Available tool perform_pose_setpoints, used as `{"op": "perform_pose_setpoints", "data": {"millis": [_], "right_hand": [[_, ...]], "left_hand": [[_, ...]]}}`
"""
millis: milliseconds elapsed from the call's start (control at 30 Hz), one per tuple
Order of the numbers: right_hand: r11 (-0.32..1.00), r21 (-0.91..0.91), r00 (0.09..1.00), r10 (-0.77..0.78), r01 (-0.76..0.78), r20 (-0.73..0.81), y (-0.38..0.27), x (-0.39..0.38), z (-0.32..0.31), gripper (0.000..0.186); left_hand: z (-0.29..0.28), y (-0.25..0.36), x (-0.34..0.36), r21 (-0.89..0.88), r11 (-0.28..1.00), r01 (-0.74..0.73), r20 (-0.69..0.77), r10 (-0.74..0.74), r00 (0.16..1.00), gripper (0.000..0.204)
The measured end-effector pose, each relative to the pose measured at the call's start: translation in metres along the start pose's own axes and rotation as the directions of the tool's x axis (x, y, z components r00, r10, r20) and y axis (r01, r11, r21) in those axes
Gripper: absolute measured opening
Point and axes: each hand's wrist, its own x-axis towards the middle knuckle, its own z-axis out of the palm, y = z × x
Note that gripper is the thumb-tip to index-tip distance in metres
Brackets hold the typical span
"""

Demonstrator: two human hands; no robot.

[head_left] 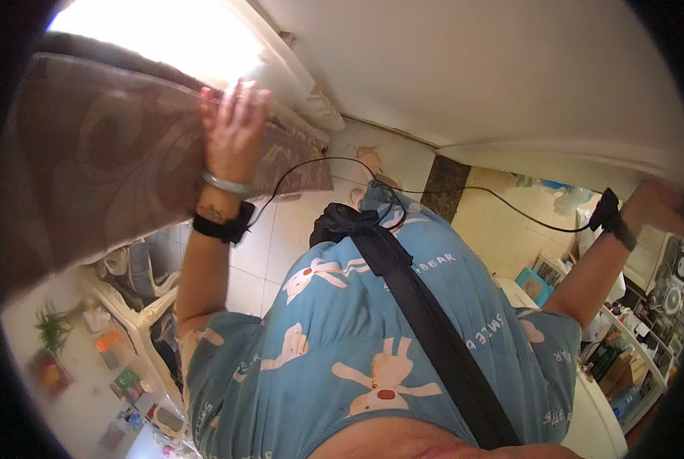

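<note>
My left hand (237, 130) is raised with its fingers stretched out, in front of a brown patterned curtain (105, 161). Its back faces me; whether the palm touches the cloth I cannot tell. A pale bangle (229, 185) and a black wrist strap (223, 222) circle that arm. Far out at the right rim, my right hand (656, 206) is dim and blurred beside a pale wall, and its fingers are hidden. A black strap with a small box (605, 211) sits on the right wrist. One black cable (334, 159) links both wrist straps to a black pouch (346, 222) at my waist.
Bright light comes through a window (158, 38) at upper left, beside a white curtain (300, 73). A pale wall (510, 69) rises ahead. Below left stands a cream carved-frame piece of furniture (139, 314). Shelves with several items (633, 336) stand at right, above a tiled floor (254, 260).
</note>
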Motion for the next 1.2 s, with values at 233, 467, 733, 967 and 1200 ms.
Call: {"op": "perform_pose_setpoints", "data": {"millis": [233, 467, 733, 967, 1200], "right_hand": [[0.792, 0.007, 0.792, 0.610, -0.610, -0.037, 0.032, 0.040, -0.002, 0.023], [0.836, 0.366, 0.909, 0.408, -0.408, 0.080, 0.016, 0.010, -0.003, 0.024], [0.061, 0.802, 0.766, 0.348, -0.594, 0.540, -0.061, -0.007, -0.020, 0.043], [-0.343, 0.657, 0.710, -0.043, -0.671, 0.703, -0.257, 0.031, 0.024, 0.041], [-0.228, 0.694, 0.728, -0.281, -0.683, 0.625, -0.338, 0.035, -0.010, 0.043]], "left_hand": [[-0.058, 0.065, -0.039, 0.015, 0.940, 0.340, -0.141, -0.335, 0.932, 0.044], [-0.034, 0.108, -0.060, -0.462, 0.786, 0.412, 0.517, -0.139, 0.845, 0.046], [-0.087, 0.224, -0.159, -0.151, 0.544, 0.826, 0.934, -0.196, 0.299, 0.042], [-0.107, 0.168, -0.280, 0.078, 0.101, 0.992, 0.960, -0.276, -0.048, 0.041], [-0.135, 0.228, -0.386, 0.387, -0.367, 0.846, 0.911, 0.013, -0.411, 0.046]]}}
